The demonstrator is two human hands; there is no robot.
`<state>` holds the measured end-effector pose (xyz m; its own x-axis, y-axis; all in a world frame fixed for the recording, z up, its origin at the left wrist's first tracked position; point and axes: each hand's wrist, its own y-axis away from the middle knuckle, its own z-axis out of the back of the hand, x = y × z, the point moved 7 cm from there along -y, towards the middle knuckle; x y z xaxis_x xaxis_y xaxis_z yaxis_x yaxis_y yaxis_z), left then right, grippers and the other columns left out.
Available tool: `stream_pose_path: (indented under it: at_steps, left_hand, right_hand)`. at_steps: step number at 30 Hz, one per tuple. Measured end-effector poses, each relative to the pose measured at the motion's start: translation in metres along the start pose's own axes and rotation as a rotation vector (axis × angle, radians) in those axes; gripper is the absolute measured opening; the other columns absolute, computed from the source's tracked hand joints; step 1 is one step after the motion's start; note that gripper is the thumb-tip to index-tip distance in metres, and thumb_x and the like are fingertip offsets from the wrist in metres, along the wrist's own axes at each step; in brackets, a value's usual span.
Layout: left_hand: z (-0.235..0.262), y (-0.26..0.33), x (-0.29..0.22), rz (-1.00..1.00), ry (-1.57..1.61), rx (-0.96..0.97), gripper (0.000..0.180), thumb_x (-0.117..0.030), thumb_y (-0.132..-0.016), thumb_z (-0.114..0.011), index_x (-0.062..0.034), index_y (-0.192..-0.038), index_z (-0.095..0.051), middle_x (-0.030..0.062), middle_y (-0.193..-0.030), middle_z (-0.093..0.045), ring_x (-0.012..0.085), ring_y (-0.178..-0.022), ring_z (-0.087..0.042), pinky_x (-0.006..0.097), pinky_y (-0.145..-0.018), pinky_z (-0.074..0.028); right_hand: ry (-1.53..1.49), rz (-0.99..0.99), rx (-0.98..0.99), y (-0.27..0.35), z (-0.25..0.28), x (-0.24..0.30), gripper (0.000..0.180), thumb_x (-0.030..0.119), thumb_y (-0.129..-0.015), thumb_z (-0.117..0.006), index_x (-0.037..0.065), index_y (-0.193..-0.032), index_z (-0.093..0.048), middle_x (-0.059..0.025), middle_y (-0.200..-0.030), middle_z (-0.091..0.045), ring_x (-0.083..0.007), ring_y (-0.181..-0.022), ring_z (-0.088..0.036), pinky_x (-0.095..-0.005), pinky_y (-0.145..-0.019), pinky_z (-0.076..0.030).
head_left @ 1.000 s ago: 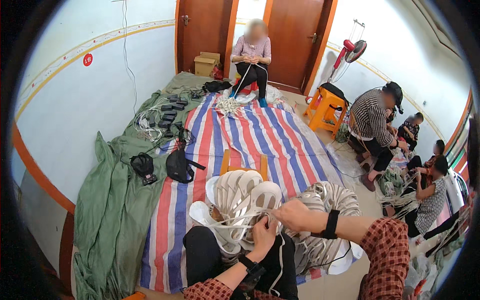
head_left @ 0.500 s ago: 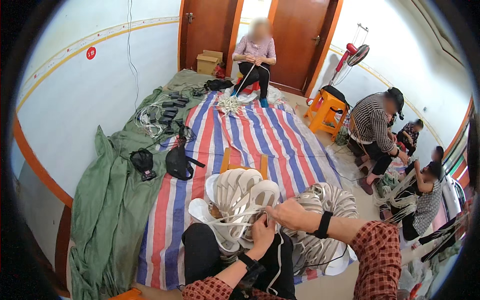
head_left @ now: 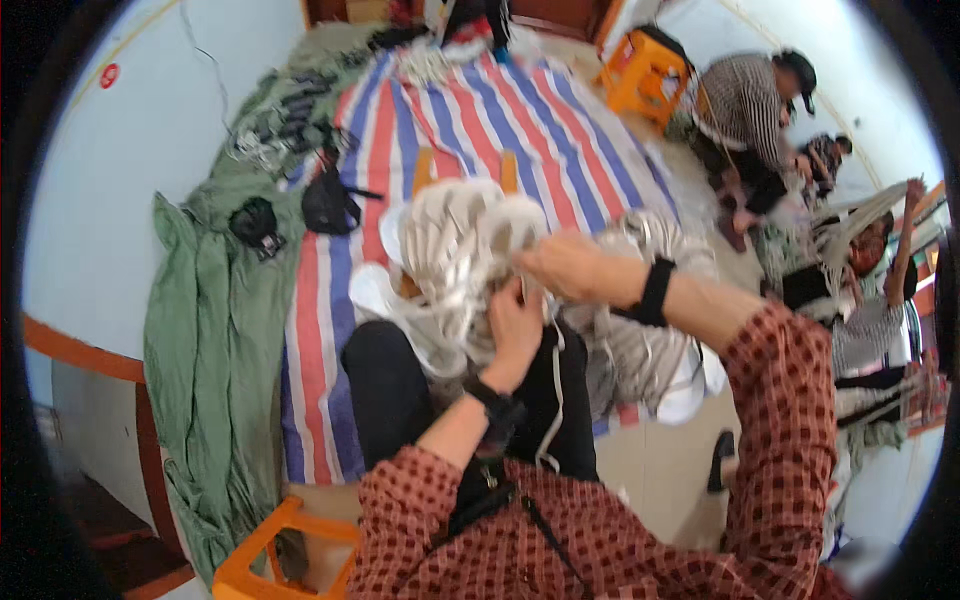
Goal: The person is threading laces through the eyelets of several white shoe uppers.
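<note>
A big bundle of white cords lies over my lap and the striped sheet. My left hand grips strands at the bundle's near edge, fingers closed on them. My right hand sits just above and to the right, pinching cords where the bundle meets a second grey-white heap of cords. A thin white cord hangs down over my black trousers. Both wrists wear black bands.
A red, blue and white striped sheet covers the floor, with a green cloth along the left wall. Black bags lie on it. Orange stools stand far right and near left. Several people sit working at right.
The view has tilted down and closer to my lap. My hands stay on the white cords, the left one now lower under the right.
</note>
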<state>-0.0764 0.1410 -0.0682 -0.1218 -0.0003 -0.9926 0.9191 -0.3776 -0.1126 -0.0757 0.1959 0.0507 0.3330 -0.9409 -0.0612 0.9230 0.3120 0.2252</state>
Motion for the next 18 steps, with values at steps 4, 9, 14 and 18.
stream_pose_path:
  at_steps: [4,9,14,18]
  left_hand:
    - [0.005,0.003,-0.014,0.009,0.044,0.006,0.024,-0.019,-0.081,-0.056,0.0051,-0.084,-0.058,0.0238,-0.071,-0.059,0.0365,-0.065,-0.055,0.041,-0.064,-0.043]
    - [0.001,0.009,-0.014,0.016,0.072,0.004,0.025,-0.019,-0.079,-0.053,0.0057,-0.082,-0.057,0.0242,-0.069,-0.057,0.0361,-0.062,-0.053,0.041,-0.063,-0.042]
    - [0.005,0.011,-0.012,0.009,-0.046,-0.030,0.028,-0.021,-0.078,-0.053,0.0050,-0.071,-0.049,0.0238,-0.061,-0.050,0.0371,-0.056,-0.045,0.043,-0.059,-0.039]
    - [0.005,0.009,-0.014,-0.028,-0.066,-0.024,0.027,-0.020,-0.079,-0.055,0.0042,-0.070,-0.047,0.0225,-0.060,-0.050,0.0355,-0.055,-0.045,0.043,-0.058,-0.038]
  right_hand:
    - [-0.176,-0.060,0.077,0.008,0.001,-0.022,0.020,0.022,-0.086,-0.055,0.010,-0.098,-0.066,-0.0143,-0.082,-0.066,-0.0337,-0.077,-0.064,-0.0414,-0.065,-0.050]
    - [-0.304,-0.201,-0.036,0.034,-0.009,-0.018,0.021,0.019,-0.087,-0.053,0.009,-0.099,-0.067,-0.0176,-0.084,-0.065,-0.0355,-0.077,-0.063,-0.0425,-0.069,-0.050]
    - [-0.338,-0.249,-0.192,0.067,0.008,-0.014,0.022,0.014,-0.084,-0.053,0.002,-0.097,-0.066,-0.0188,-0.082,-0.065,-0.0359,-0.077,-0.062,-0.0415,-0.070,-0.049]
    - [-0.429,-0.311,-0.251,0.062,-0.013,-0.019,0.026,0.018,-0.084,-0.050,0.007,-0.099,-0.068,-0.0195,-0.085,-0.066,-0.0352,-0.080,-0.064,-0.0421,-0.075,-0.051]
